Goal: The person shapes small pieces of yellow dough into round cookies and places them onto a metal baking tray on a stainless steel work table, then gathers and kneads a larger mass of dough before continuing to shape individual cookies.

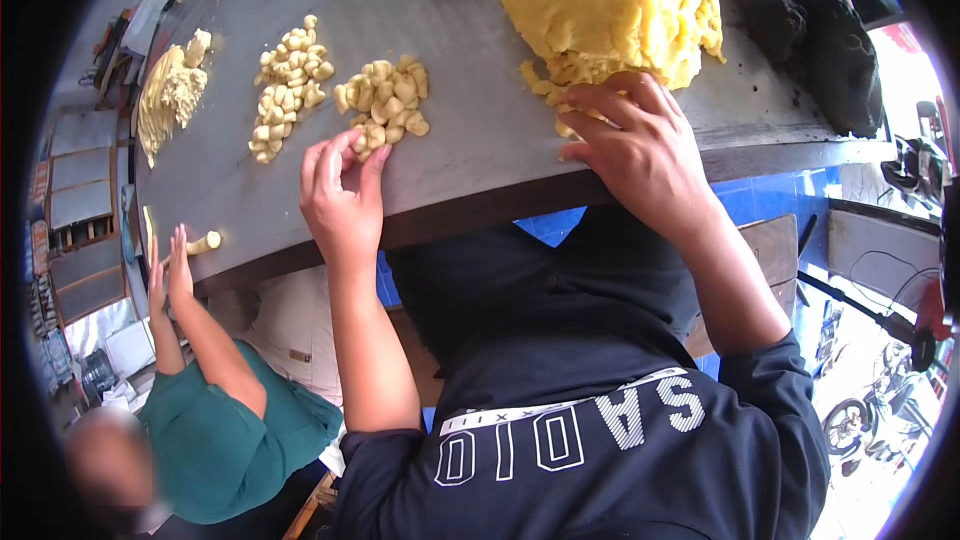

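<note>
My left hand (342, 202) has its thumb and fingertips closed on a small pale dough piece at the front of a heap of pieces (390, 95). My right hand (635, 150) curls its fingers over yellow dough bits at the front of a large yellow dough lump (610, 2); what lies under the fingertips is partly hidden. A second heap of small pieces (290, 90) lies further left on the grey worktop (460, 160).
A co-worker in a green top (225, 440) presses both hands together at lower left, beside a short dough roll (205, 241). Flattened dough (170, 90) lies at far left, dark crumpled material (820, 50) at right. A metal stand (870, 315) and motorbikes are beyond.
</note>
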The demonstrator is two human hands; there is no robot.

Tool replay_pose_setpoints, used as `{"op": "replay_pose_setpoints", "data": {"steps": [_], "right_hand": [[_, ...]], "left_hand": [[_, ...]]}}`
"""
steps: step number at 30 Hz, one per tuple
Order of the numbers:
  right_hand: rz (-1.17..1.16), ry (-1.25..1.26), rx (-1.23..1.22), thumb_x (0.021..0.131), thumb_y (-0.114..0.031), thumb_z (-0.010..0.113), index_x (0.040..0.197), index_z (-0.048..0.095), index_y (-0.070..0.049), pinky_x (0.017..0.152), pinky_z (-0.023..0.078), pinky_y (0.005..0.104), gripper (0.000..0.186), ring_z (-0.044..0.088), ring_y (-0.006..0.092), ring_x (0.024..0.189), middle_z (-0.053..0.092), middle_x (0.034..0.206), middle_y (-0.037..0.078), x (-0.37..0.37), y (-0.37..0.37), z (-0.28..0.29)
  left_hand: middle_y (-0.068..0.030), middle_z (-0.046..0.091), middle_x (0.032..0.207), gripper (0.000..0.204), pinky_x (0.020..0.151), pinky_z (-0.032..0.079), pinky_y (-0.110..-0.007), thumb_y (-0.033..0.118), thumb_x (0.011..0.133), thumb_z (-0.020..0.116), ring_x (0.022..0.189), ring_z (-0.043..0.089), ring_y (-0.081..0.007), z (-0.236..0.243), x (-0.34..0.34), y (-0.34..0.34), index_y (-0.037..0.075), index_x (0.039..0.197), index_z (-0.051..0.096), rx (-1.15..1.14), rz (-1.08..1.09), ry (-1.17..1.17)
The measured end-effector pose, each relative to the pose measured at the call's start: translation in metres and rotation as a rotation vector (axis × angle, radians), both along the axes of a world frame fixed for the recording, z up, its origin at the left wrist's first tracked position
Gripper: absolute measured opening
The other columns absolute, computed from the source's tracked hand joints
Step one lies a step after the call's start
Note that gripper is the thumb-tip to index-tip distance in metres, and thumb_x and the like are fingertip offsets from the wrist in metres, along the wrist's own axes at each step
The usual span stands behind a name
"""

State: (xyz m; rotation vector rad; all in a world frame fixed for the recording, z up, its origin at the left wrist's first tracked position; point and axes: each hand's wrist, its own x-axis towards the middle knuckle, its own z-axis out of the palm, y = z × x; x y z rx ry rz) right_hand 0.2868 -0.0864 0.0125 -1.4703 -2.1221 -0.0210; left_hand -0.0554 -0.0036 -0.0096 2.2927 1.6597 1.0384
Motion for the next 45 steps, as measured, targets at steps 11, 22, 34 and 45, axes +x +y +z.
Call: {"op": "replay_pose_setpoints", "data": {"steps": [11,22,34,45], "right_hand": [[-0.102,-0.025,0.046,0.085,-0.004,0.070,0.123,0.080,-0.008,0.097,0.064,0.0451,0.040,0.069,0.0305,0.120,0.068,0.131,0.009,-0.004,-0.008,-0.012],[0.070,0.001,-0.278,0.087,0.001,0.073,0.105,0.077,-0.007,0.094,0.061,0.0453,0.021,0.072,0.0335,0.109,0.073,0.114,0.010,0.012,0.008,0.014],[-0.055,-0.017,0.019,0.087,-0.005,0.075,0.106,0.079,-0.006,0.100,0.062,0.0450,0.019,0.073,0.0335,0.115,0.077,0.126,0.010,-0.006,0.014,-0.006],[0.108,0.233,-0.180,0.088,-0.004,0.085,0.110,0.083,-0.009,0.095,0.063,0.0434,0.022,0.073,0.0312,0.110,0.075,0.113,0.006,0.032,-0.014,0.001]], "left_hand": [[-0.0155,0.075,0.120,0.033,0.093,0.059,-0.042,-0.001,0.095,0.078,0.104,0.073,-0.0296,0.011,-0.010,-0.009,0.001,0.128,0.077,0.190,-0.093,0.047],[-0.0092,0.070,0.112,0.027,0.089,0.056,-0.045,0.018,0.095,0.090,0.099,0.071,-0.0322,0.006,0.024,0.003,0.008,0.119,0.081,0.146,-0.230,0.271],[-0.0111,0.079,0.121,0.021,0.091,0.060,-0.042,0.010,0.095,0.089,0.100,0.075,-0.0325,0.005,0.044,-0.004,0.005,0.113,0.081,0.052,-0.453,0.084],[-0.0107,0.080,0.114,0.021,0.088,0.060,-0.044,0.014,0.098,0.088,0.097,0.074,-0.0308,0.010,0.055,-0.029,0.003,0.115,0.082,-0.376,-0.307,-0.259]]}}
